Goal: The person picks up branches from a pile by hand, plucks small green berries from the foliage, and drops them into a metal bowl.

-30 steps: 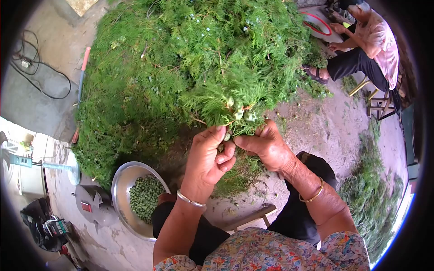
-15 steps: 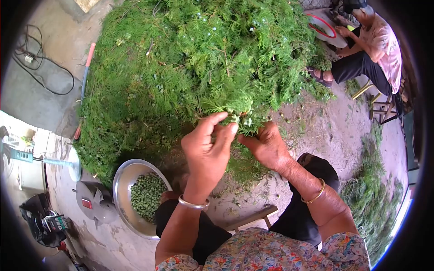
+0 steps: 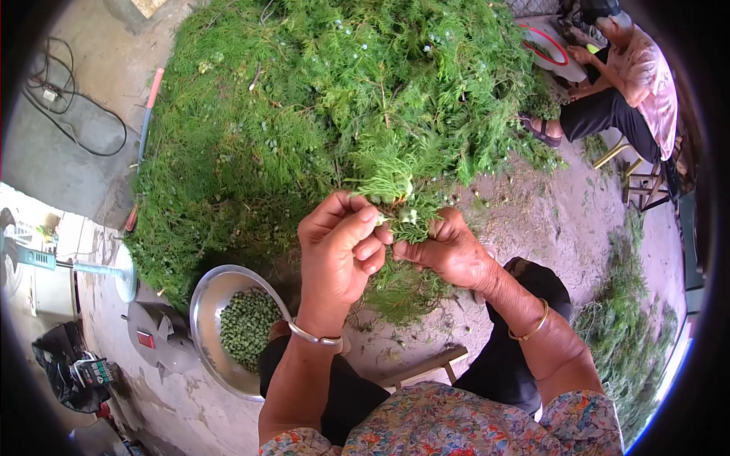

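Observation:
My right hand grips a leafy green sprig by its stem, held up in front of me. My left hand pinches a small pale green berry at the sprig's base, fingers curled around it. Both wrists wear metal bangles. Behind the sprig lies a big heap of the same feathery green branches. Below my left arm, on the ground, stands a metal bowl partly filled with small green berries.
Another person sits at the far right on a stool beside a red-rimmed basin. A black cable lies on the concrete at the left, with a fan base and a grey metal object. Stripped branches lie at the right.
My left hand reached up with fingers spread onto the sprig, then curled shut again on a berry at its base. The right hand kept its hold on the sprig and shifted slightly.

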Demonstrator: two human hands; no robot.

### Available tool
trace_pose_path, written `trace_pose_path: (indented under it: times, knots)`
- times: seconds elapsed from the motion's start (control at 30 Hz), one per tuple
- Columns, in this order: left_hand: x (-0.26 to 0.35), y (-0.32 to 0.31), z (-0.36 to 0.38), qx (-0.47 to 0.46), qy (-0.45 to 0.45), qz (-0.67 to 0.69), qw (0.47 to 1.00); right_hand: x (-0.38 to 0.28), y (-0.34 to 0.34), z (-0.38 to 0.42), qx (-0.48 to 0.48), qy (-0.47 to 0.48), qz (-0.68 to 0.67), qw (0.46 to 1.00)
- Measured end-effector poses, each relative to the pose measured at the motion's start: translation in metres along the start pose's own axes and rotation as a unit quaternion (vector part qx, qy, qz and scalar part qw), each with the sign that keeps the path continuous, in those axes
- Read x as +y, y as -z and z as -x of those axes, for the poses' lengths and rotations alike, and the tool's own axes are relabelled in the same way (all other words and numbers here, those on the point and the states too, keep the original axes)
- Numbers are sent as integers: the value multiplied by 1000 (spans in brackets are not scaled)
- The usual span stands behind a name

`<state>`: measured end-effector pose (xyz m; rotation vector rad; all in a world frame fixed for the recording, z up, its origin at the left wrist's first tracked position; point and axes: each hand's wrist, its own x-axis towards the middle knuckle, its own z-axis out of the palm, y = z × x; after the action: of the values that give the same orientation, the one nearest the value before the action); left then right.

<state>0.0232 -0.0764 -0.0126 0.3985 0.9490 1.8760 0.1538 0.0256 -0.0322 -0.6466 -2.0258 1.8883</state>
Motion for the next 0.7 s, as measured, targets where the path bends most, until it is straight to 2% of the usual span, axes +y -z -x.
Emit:
trace_pose_path:
  times: [0.03,0.07,0.13,0.17,0.23,0.3,0.37,0.4,0.43,0.5,0.57,0.63,0.67,0.7]
  knots:
    - [-2,2,0,-1,1,-1,1000,-2,1,1,-23,-9,-31,999]
    - [-3,5,-1,-19,26,62,998,-1,1,1,-22,-9,-31,999]
    - [-9,13,-4,-66,65,167,982,1,2,1,-59,1,-152,987]
    - [-11,17,-6,-67,66,167,982,-2,4,4,-58,1,-153,987]
    - [-6,22,-11,-194,92,344,914,-14,9,8,-35,-91,-228,969]
    - [8,25,-11,-241,70,305,918,-7,15,8,-41,-109,-235,965]
    - [15,18,-5,-205,32,224,952,-6,14,10,19,-122,-254,959]
    - [16,16,-3,-203,30,225,952,-7,11,10,54,-131,-253,957]
    - [14,12,-1,-168,19,177,970,-6,11,8,51,-132,-252,957]
    - [12,10,1,-132,9,128,983,-3,14,4,21,-83,-153,985]
    - [10,9,2,-123,22,137,983,8,12,2,37,-80,-104,991]
    - [8,5,6,-122,-1,92,988,13,12,0,33,-90,-29,995]
    - [6,1,7,-69,-61,-109,990,0,10,3,39,-84,-11,996]
    - [3,-3,9,-14,-119,-304,945,0,11,3,39,-84,-11,996]
